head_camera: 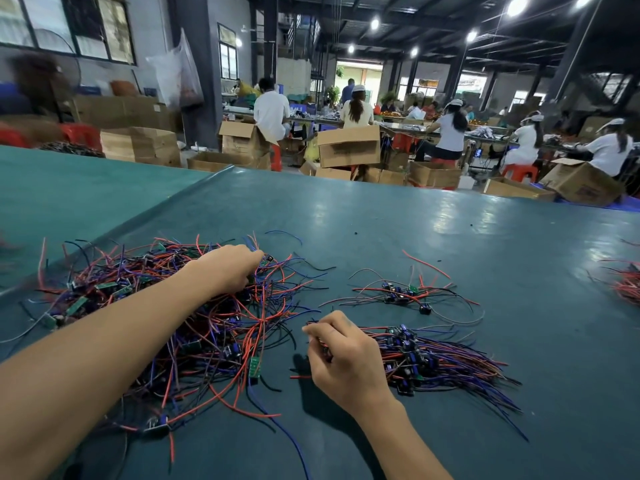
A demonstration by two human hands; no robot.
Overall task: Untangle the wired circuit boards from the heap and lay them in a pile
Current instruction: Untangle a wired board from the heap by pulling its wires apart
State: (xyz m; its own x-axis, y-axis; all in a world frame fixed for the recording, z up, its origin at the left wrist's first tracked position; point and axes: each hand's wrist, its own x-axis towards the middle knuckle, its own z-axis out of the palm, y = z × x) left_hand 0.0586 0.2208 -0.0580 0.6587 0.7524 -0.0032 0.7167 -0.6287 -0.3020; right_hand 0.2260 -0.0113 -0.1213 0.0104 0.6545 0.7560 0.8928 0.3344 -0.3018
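Observation:
A large tangled heap [166,306] of small green circuit boards with red, blue and black wires covers the left of the dark green table [415,220]. My left hand [232,268] reaches into the far side of the heap, its fingers curled down among the wires. To the right lies a combed pile [429,358] of boards, wires trailing right. My right hand [343,355] grips the left end of that pile, fingers curled round wires. A smaller loose cluster [405,294] of boards lies behind the pile.
More red wires [627,282] lie at the table's right edge. A seam [173,202] runs diagonally across the table at the left. Beyond the far edge stand cardboard boxes [349,147], red stools and seated workers at benches.

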